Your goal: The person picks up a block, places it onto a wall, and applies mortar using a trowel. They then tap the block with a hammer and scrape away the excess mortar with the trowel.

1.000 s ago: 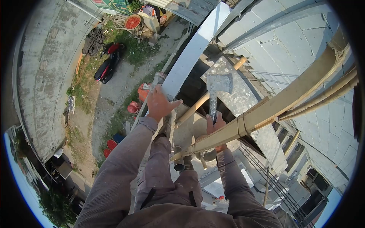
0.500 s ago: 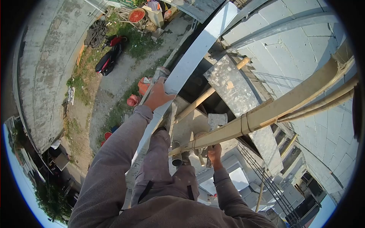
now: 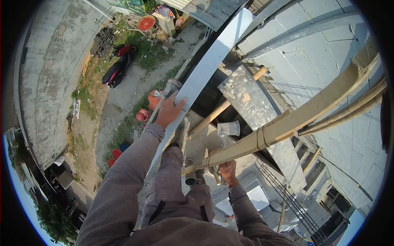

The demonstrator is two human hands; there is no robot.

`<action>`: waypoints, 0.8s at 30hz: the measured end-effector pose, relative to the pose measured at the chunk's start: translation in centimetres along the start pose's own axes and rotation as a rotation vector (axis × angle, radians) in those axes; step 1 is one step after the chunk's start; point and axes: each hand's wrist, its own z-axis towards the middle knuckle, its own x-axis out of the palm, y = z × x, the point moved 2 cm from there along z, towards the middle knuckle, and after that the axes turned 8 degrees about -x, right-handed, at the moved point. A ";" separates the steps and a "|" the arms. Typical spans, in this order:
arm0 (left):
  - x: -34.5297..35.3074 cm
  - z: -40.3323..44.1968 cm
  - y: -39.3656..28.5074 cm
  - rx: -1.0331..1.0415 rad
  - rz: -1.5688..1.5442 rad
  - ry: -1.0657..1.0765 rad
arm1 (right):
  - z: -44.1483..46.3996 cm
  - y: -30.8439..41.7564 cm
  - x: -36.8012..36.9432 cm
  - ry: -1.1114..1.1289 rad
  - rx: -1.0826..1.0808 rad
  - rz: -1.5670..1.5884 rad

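Note:
My left hand [image 3: 167,112] rests with fingers apart on the edge of a long, pale block strip [image 3: 205,67] that runs away toward the upper right. Closed around a handle, my right hand [image 3: 228,172] is below a split bamboo pole [image 3: 246,144]. The handle passes behind the bamboo. Beyond it shows the broad, squared metal blade of a trowel [image 3: 229,129], smeared with pale residue. A dark pipe end [image 3: 190,179] stands by my feet, left of that hand.
A spattered board [image 3: 254,96] lies across a round pole [image 3: 211,117]. Pale block walling [image 3: 312,53] rises on the right, near several thin rods [image 3: 283,190]. Far below on the left are a motorbike [image 3: 119,67], red sacks [image 3: 155,99] and an orange-red basin [image 3: 146,23].
My left hand has shifted slightly down, its fingers now farther onto the strip. My right hand and the trowel blade have moved a little left.

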 end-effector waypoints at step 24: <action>1.6 1.7 3.2 0.263 0.002 -0.052 | 7.0 23.8 -12.5 -0.404 -0.567 -0.149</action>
